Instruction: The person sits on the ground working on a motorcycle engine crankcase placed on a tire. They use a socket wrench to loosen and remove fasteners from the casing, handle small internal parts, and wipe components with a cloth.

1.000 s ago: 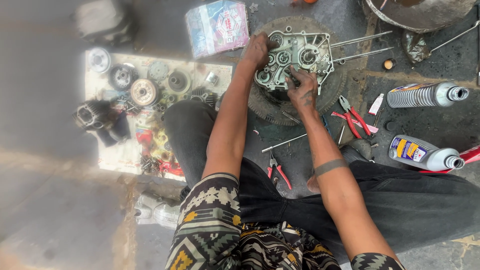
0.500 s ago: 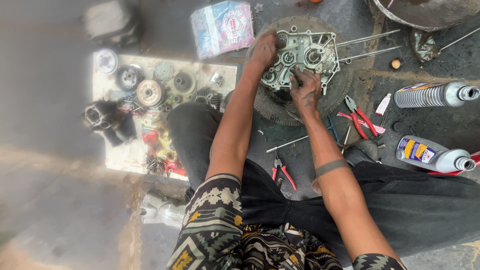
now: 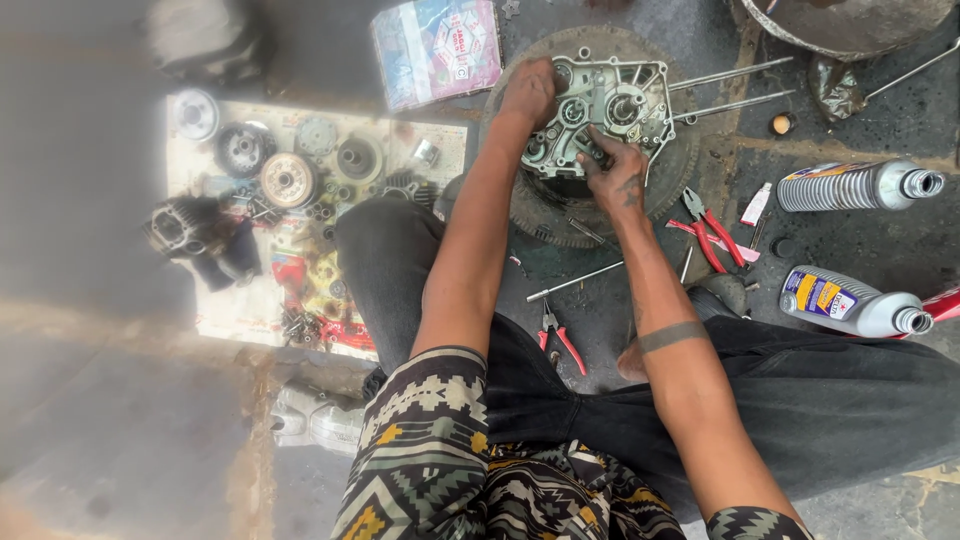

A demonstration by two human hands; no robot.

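Metal basin (image 3: 850,25) cut off at top edge

Both arms reach forward and away from the seated body, bare from the patterned short sleeves down, elbows slightly bent and forearms converging. The left hand (image 3: 528,92) lies farther out, knuckles up, fingers curled downward and closed in a loose grip. The right hand (image 3: 615,172) sits nearer, just beside it, back turned up, fingers bent and pinched together at the tips. A dark band circles the right forearm.
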